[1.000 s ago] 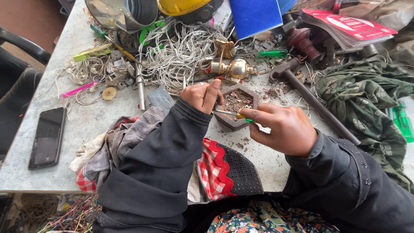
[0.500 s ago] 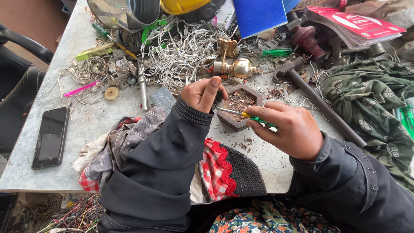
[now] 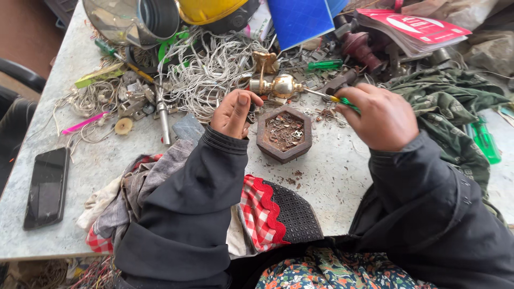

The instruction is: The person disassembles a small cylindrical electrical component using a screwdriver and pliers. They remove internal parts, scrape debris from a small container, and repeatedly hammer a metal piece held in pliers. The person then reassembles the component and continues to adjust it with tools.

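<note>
Black phone (image 3: 48, 187), tangled white wire (image 3: 206, 72), perhaps cord.

Two hands, the left hand (image 3: 234, 113) and the right hand (image 3: 379, 116), appear above one hexagonal wooden dish (image 3: 284, 134) of small metal parts. The table (image 3: 332, 176) bears one black phone (image 3: 47, 187), one brass fitting (image 3: 276, 84), one pink pen (image 3: 84, 122), one yellow helmet (image 3: 209, 9), one blue board (image 3: 300, 20) and one red-covered booklet (image 3: 412, 29). Three green-handled screwdrivers are visible: one in the right hand (image 3: 342, 101), one by the brass fitting (image 3: 324, 65), one at the right edge (image 3: 484, 142).
</note>
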### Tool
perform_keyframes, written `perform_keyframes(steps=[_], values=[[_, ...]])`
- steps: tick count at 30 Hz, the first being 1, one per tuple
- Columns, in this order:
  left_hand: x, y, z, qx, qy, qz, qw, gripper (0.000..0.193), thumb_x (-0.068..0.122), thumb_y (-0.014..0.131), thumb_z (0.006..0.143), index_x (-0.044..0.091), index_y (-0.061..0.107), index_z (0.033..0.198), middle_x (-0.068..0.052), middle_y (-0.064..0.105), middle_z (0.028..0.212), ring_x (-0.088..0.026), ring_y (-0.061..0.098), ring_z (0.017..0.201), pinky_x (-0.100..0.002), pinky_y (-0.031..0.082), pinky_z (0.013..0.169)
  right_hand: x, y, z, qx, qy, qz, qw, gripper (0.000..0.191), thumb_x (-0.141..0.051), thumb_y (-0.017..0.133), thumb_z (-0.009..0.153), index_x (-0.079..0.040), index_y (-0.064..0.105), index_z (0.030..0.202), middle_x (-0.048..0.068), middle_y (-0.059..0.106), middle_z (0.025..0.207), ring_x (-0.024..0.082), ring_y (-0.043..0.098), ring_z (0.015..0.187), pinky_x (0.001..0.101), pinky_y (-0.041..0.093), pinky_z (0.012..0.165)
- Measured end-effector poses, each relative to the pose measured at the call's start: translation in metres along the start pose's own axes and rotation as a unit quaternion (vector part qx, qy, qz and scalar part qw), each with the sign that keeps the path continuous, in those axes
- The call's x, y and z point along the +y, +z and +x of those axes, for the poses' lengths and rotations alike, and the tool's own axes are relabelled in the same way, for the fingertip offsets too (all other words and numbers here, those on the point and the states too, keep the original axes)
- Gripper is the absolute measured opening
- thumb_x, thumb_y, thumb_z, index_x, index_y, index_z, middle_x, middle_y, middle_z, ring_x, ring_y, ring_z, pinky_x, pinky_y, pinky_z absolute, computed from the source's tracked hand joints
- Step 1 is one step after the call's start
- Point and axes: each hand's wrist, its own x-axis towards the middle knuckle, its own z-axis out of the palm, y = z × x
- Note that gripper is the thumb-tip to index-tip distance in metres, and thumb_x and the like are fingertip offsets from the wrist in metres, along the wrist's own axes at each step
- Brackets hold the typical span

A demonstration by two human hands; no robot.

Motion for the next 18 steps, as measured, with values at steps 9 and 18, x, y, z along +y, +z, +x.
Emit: perform_keyframes(steps=[9, 18], values=[[-0.01, -0.008, 0.001, -0.075, 0.084, -0.031, 0.993, 0.05, 0.051, 0.053, 0.113, 0.003, 0.066, 0.107, 0.001, 0.059, 0.087, -0.004, 0.041, 0.063, -0.021, 0.031, 0.054, 0.005, 0.016, 0.001, -0.007, 0.058, 0.052, 0.997, 0.029, -0.028, 0.075, 0.092, -0.011, 0.073, 0.115, 0.013, 0.067, 0.103, 0.037, 0.067, 0.09, 0.0477, 0.053, 0.073], [0.009, -0.021, -0.016, -0.012, -0.011, -0.085, 0.996, 0.066, 0.066, 0.051, 0.102, 0.0, 0.058, 0.104, -0.01, 0.059, 0.08, -0.009, 0.048, 0.054, -0.021, 0.037, 0.045, 0.032, 0.055, 0.008, -0.029, 0.013, 0.048, 0.998, 0.032, -0.032, 0.077, 0.09, -0.01, 0.075, 0.114, 0.011, 0.068, 0.1, 0.034, 0.064, 0.097, 0.0454, 0.052, 0.082]])
